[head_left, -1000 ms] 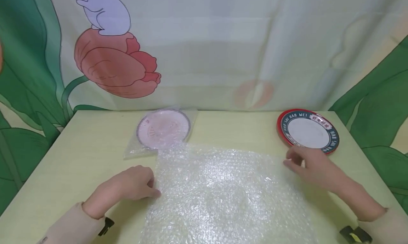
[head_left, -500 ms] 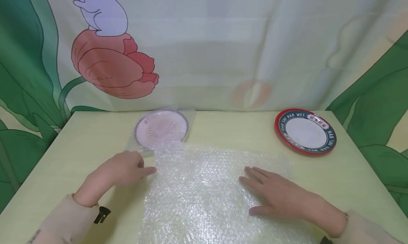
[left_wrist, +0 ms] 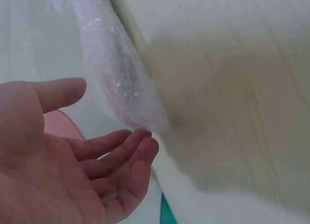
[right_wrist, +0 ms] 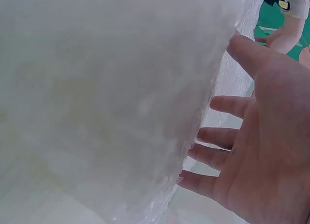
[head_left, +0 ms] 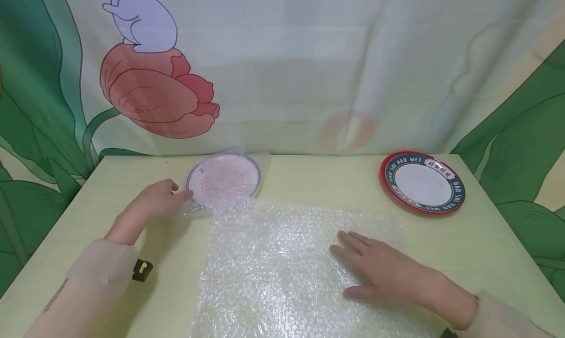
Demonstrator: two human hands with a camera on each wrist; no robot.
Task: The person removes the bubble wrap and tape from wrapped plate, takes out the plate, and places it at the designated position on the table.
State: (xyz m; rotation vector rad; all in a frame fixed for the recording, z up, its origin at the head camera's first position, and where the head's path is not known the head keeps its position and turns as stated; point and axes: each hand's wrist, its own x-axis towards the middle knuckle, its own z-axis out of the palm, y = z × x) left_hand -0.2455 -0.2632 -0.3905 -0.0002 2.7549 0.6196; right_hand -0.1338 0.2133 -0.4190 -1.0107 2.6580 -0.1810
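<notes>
A sheet of bubble wrap (head_left: 282,264) lies flat across the front middle of the table. My right hand (head_left: 384,272) rests on its right part with fingers spread; the right wrist view shows the fingertips touching the wrap. Behind the sheet's left corner lies a pale plate with a dark rim (head_left: 225,178), inside a clear plastic wrapping (left_wrist: 121,83). My left hand (head_left: 154,200) is at the left side of this plate, thumb apart from loosely bent fingers. In the left wrist view the fingertips are close to the wrapping's edge; whether they touch it I cannot tell.
A red-rimmed plate (head_left: 423,181) with a dark lettered band lies at the table's back right. Behind the pale yellow table (head_left: 476,259) hangs a printed curtain (head_left: 282,73). The bubble wrap's far left corner meets the wrapped plate.
My left hand has moved from the bubble wrap's left edge away from me, up to the wrapped plate. The right hand has come from near the red-rimmed plate down onto the wrap.
</notes>
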